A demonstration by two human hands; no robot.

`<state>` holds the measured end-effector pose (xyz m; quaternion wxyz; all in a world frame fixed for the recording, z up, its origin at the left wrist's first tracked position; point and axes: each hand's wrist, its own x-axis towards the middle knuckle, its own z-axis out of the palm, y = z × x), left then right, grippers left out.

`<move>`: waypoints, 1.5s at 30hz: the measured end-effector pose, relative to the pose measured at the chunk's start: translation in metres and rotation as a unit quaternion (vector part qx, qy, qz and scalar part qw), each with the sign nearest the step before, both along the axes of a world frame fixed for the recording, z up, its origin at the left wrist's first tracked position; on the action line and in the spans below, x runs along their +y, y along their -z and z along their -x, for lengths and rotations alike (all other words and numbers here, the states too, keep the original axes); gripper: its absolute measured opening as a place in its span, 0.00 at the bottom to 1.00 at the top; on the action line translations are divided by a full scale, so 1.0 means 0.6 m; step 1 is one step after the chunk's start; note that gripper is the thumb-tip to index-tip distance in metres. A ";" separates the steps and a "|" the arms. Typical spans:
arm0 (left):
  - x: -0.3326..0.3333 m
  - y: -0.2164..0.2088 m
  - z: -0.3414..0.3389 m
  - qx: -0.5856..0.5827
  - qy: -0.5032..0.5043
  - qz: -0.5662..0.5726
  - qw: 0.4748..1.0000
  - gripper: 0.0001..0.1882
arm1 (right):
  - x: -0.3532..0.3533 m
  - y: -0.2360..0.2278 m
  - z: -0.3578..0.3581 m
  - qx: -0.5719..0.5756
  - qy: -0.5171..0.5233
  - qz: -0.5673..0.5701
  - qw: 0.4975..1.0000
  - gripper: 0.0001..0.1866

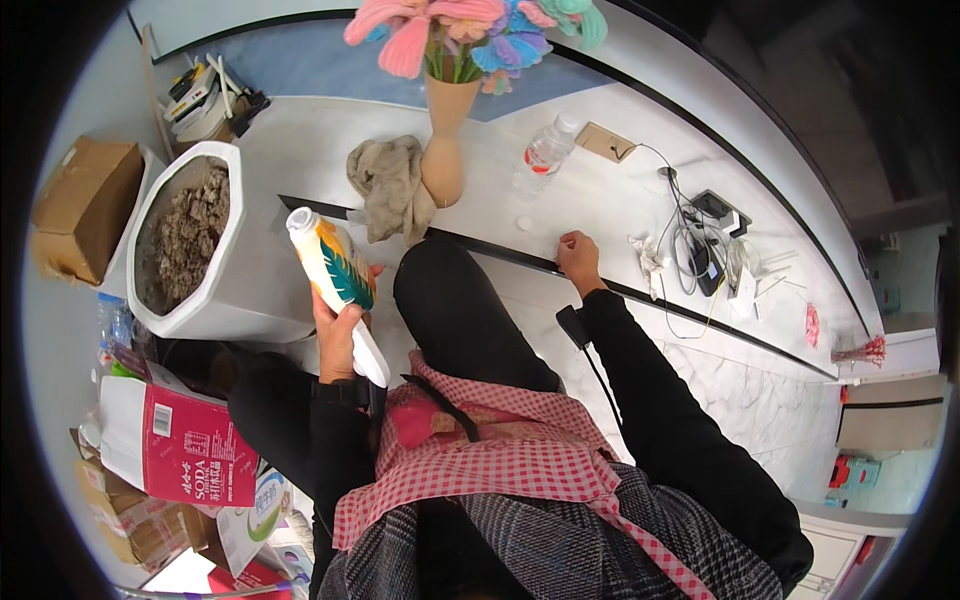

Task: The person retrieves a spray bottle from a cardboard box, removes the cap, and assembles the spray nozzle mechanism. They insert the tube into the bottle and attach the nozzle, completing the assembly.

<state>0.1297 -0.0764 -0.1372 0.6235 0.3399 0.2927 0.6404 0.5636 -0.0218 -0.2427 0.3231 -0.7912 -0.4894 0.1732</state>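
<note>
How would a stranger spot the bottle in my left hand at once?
Find the big white planter on the left. Just right of it, your left hand holds the bottle. Its orange-and-green pattern sets it apart from the clear bottle.

The left forearm (336,445) comes in from 7 o'clock and runs toward 12, its wrist (337,372) fairly straight. The left hand (338,335), between 8 and 9 o'clock, is wrapped in a firm grip, thumb (349,317) on the near side, fingers curled round the far side. The black-sleeved right arm (665,410) reaches from 4 o'clock toward 11; the right hand (578,256), at 2 o'clock, seems loosely curled, though its fingertips are hard to make out.
</note>
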 end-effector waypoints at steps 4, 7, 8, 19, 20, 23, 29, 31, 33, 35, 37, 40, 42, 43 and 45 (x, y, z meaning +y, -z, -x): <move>0.004 0.002 -0.007 -0.010 0.004 -0.005 1.000 0.48 | -0.016 -0.039 0.018 -0.115 0.013 -0.110 0.987 0.08; 0.018 0.016 -0.010 0.000 0.008 -0.011 1.000 0.47 | -0.013 -0.095 0.053 0.089 -0.037 -0.194 0.976 0.10; 0.010 0.028 0.004 0.013 -0.005 0.004 1.000 0.48 | -0.022 -0.150 0.113 0.164 -0.079 -0.175 0.968 0.12; 0.015 -0.027 0.001 0.005 -0.041 -0.039 0.998 0.51 | -0.154 -0.299 0.441 0.150 -0.464 -0.119 0.865 0.48; 0.014 -0.030 -0.003 0.006 -0.056 -0.045 0.997 0.51 | -0.154 -0.287 0.450 0.185 -0.471 -0.109 0.856 0.49; 0.007 -0.028 0.003 0.021 -0.098 -0.058 0.993 0.50 | -0.157 -0.298 0.469 0.295 -0.480 -0.043 0.825 0.48; 0.008 -0.042 0.002 0.072 -0.142 -0.060 0.986 0.41 | -0.150 -0.275 0.479 0.272 -0.445 -0.100 0.847 0.33; 0.003 -0.040 0.007 0.020 -0.140 -0.062 0.988 0.45 | -0.151 -0.293 0.464 0.387 -0.428 -0.022 0.816 0.27; 0.002 -0.057 0.000 -0.008 -0.147 -0.059 0.987 0.51 | -0.139 -0.310 0.430 0.510 -0.371 0.044 0.775 0.23; 0.000 -0.055 0.010 -0.019 -0.126 -0.051 0.991 0.50 | -0.122 -0.327 0.397 0.615 -0.307 0.038 0.725 0.22; 0.001 -0.057 0.006 -0.033 -0.111 -0.040 0.992 0.50 | -0.108 -0.349 0.363 0.662 -0.268 0.027 0.700 0.22; -0.004 -0.056 0.013 -0.034 -0.075 -0.025 0.996 0.49 | -0.092 -0.355 0.331 0.667 -0.249 -0.011 0.702 0.22; -0.003 -0.052 0.016 -0.037 -0.052 -0.039 0.997 0.50 | -0.086 -0.361 0.314 0.679 -0.247 -0.031 0.691 0.22; -0.002 -0.052 0.018 -0.044 -0.036 -0.041 0.998 0.50 | -0.083 -0.363 0.307 0.679 -0.247 -0.034 0.690 0.23; -0.001 -0.052 0.021 -0.058 -0.003 -0.047 0.997 0.50 | -0.078 -0.365 0.296 0.675 -0.244 -0.040 0.695 0.23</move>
